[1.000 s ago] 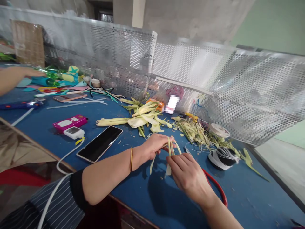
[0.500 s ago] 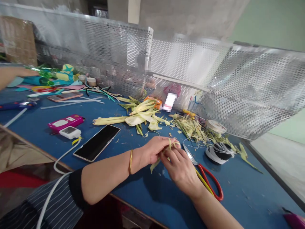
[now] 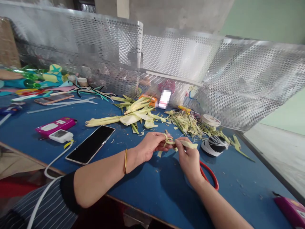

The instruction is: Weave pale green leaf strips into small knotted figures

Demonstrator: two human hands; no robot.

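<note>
My left hand [image 3: 152, 144] is closed in a pinch on a pale green corn husk strip [image 3: 190, 144], which forms a loop near the thumb. On the strip's other end the fingers of my right hand [image 3: 189, 157] are pinched, and a broader piece sticks out to the right past them. Under my right wrist lie scissors [image 3: 211, 173] with red handles, their blades hidden by the hand. Behind my hands rests a bunch of corn husks [image 3: 133, 116]. A heap of shredded husk [image 3: 188, 124] lies to its right, beside a spool of white thread [image 3: 214, 145].
A black-screened phone [image 3: 91, 144], a magenta device [image 3: 56, 126] and a white cabled device [image 3: 60, 135] lie to the left. A perforated metal sheet [image 3: 176, 54] stands along the back. Another person's hand [image 3: 10, 75] is at far left, near green bottles. A tape roll [image 3: 211, 120] sits behind the spool.
My hands have drawn apart, the right one moving right and pulling the husk strip out between them. The whole view has shifted slightly, so things appear farther left.
</note>
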